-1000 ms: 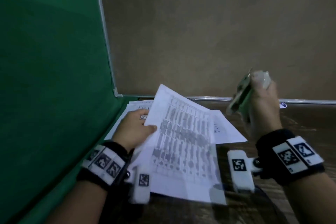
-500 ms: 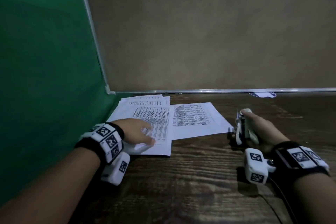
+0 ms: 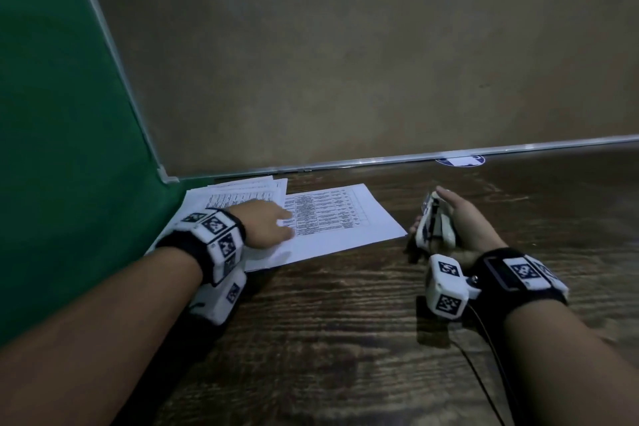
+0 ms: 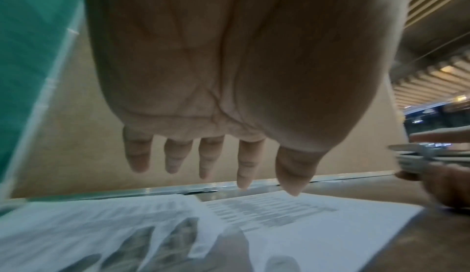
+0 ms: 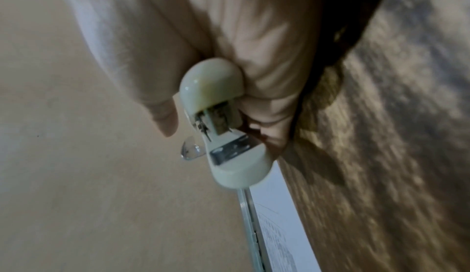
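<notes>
Stapler [image 3: 433, 225] in right grip [image 3: 465, 230] (near papers [image 3: 349, 221])

- Stapler [image 5: 211, 77]: cream plastic shell, smooth and glossy, with a bright highlight on the rounded end. The plate and inner track are bare metal, shiny on the plate and duller inside.
- Paper sheets [image 3: 345, 221]: thin white paper, matt, printed with grey-black tables.
- Bench [image 3: 345, 339]: dark brown wood-grain top, streaked, low sheen.
- Back panel [image 3: 345, 62]: tan board, matt, faintly mottled.
- Side panel [image 3: 52, 114]: green, matt, even.
- Edge strip [image 3: 380, 160]: silver metal, satin shine.
- Wristbands [image 3: 185, 247]: black cloth, matt.
- Marker blocks [image 3: 446, 287]: white plastic, smooth, with black-and-white printed squares.
</notes>
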Tool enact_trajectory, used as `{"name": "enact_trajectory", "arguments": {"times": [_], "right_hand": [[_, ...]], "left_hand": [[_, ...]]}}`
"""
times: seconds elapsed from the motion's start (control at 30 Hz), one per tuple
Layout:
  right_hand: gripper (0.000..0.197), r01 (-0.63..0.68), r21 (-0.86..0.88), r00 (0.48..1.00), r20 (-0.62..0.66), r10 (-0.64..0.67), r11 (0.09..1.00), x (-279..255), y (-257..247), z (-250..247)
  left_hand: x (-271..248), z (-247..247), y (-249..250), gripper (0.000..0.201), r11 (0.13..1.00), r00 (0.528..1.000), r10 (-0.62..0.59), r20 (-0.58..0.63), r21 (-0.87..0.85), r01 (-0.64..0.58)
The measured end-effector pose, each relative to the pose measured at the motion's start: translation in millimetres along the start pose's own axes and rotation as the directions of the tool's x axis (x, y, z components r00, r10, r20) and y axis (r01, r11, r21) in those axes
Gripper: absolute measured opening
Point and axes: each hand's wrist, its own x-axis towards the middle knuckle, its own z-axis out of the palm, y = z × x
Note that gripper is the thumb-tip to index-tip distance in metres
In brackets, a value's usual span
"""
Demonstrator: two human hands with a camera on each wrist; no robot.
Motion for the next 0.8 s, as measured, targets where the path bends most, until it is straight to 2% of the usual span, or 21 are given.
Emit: {"name": "enact_trajectory", "arguments": {"times": [0.07,0.13,0.23,0.33,0.37,0.5,0.6,0.7,0.77,0.8], "right_hand": [[0.041,0.023,0.013,1.0,-0.011,-0.022,1.0,1.7,-2.8,-2.6],[0.046,0.054,0.016,0.998,-0.03,-0.054,0.998,3.4,-4.6,-8.0],[0.049,0.146,0.035,0.987,-0.069,-0.144,0.989,2.0,-12.1,-15.5],[0.078,0.22,-0.028,0.969,-0.11,-0.222,0.975,3.9,-24.9,-26.6],[0.082,0.232,-0.065,0.965,-0.11,-0.238,0.971,4.1,-29.2,-30.6],[0.051,0.199,-0.125,0.978,-0.045,-0.206,0.972,1.4,-36.5,-42.2],[0.042,0.156,-0.162,0.987,-0.023,-0.162,0.974,-4.0,-33.3,-44.4],[0.042,0.134,-0.18,0.99,-0.014,-0.139,0.974,-6.3,-32.9,-45.0],[0.05,0.137,-0.19,0.989,-0.026,-0.145,0.972,-6.1,-33.4,-46.3],[0.058,0.142,-0.198,0.988,-0.036,-0.153,0.97,-5.7,-33.4,-47.6]], "left_hand": [[7.3,1.7,36.5,0.061,0.995,0.995,0.096,-0.007,0.011,-0.096],[11.3,9.8,72.9,0.062,0.986,0.986,0.161,0.035,0.03,-0.162],[6.3,19.8,110.0,0.078,0.983,0.978,0.158,0.133,0.07,-0.168],[-11.8,21.3,115.4,0.09,0.981,0.972,0.171,0.161,0.066,-0.183],[-21.9,22.2,113.2,0.091,0.979,0.969,0.186,0.164,0.053,-0.197],[-67.1,41.1,103.4,0.088,0.95,0.932,0.303,0.2,0.019,-0.313],[-96.9,51.6,91.9,0.066,0.915,0.901,0.404,0.159,-0.098,-0.393],[-121.8,47.4,81.2,0.047,0.811,0.86,0.508,0.056,-0.367,-0.455],[-130.5,44.4,74.1,0.042,0.714,0.881,0.473,-0.005,-0.584,-0.386],[-131.3,43.4,70.6,0.041,0.708,0.901,0.429,-0.068,-0.594,-0.382]]}}
